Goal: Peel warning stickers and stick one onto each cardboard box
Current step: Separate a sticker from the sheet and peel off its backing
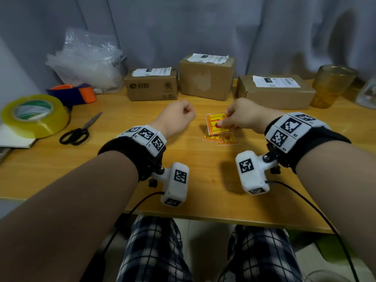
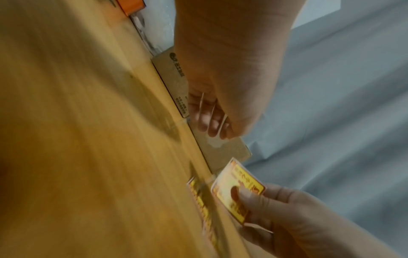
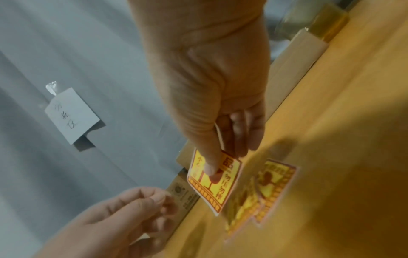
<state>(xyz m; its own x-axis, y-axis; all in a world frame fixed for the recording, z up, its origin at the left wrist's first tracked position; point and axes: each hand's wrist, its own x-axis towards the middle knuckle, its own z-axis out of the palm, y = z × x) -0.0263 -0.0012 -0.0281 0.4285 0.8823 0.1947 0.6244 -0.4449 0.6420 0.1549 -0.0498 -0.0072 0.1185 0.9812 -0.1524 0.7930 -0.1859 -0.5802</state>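
Three cardboard boxes with white shipping labels stand along the back of the wooden table: a left box (image 1: 151, 86), a taller middle box (image 1: 206, 80) and a flat right box (image 1: 276, 94). My right hand (image 1: 223, 122) pinches one yellow-and-red warning sticker (image 1: 214, 125) (image 3: 220, 185) between thumb and fingers, tilted just above a small pile of stickers (image 1: 220, 138) (image 3: 271, 188) lying flat on the table. My left hand (image 1: 181, 113) (image 3: 141, 204) hovers to the left of the sticker, its fingers curled with nothing in them.
A yellow tape roll (image 1: 34, 115), black scissors (image 1: 79, 131), an orange-and-blue item (image 1: 73, 95) and a heap of clear plastic bags (image 1: 87, 62) fill the left side. An amber glass (image 1: 331, 86) stands at the back right. The table's front edge (image 1: 203, 218) is near my knees.
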